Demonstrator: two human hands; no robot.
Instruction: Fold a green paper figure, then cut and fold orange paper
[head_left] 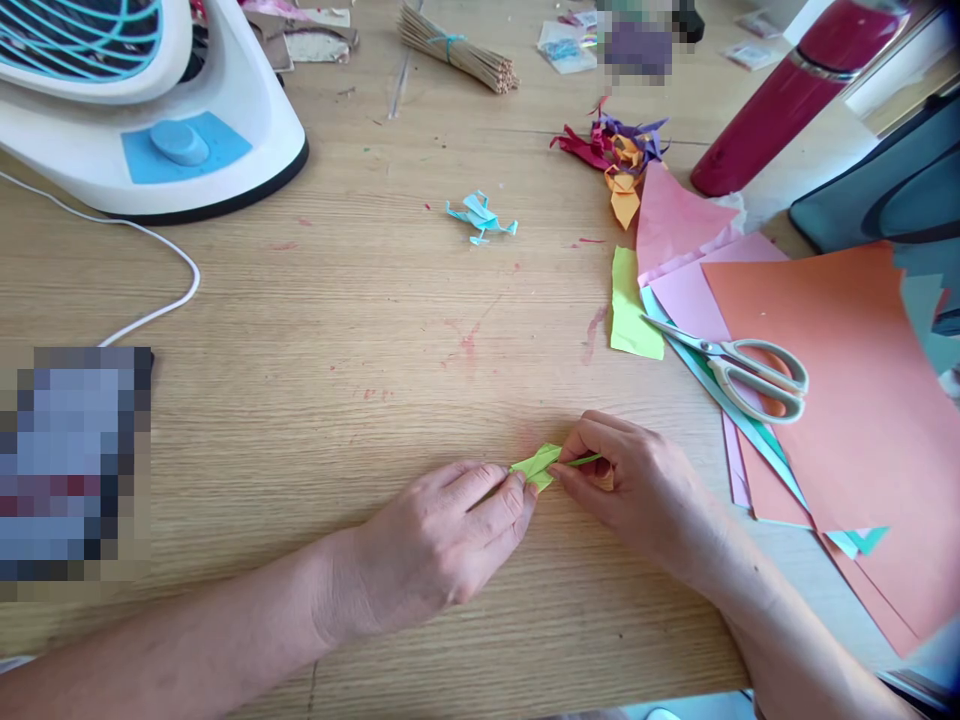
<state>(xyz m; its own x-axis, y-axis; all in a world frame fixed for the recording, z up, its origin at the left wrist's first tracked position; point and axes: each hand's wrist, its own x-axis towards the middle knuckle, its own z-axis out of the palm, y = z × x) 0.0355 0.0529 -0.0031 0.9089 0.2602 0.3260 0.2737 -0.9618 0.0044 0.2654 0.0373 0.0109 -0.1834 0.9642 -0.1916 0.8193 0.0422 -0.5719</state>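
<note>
Both your hands pinch a small folded green paper (536,465) low on the wood-grain tabletop (337,330), at lower centre of the frame.

Your left hand (442,545) has its grip on the paper's left tip, and your right hand (637,490) has its grip on the right end. Scissors (739,372) lie on loose orange and pink sheets (840,400) at right. A blue origami frog (480,217) sits at upper centre, a white fan base (150,110) at upper left, and a red bottle (787,95), contents unseen, at upper right.

Lime-green folded paper (537,465) — light-blue paper frog (480,217).
</note>
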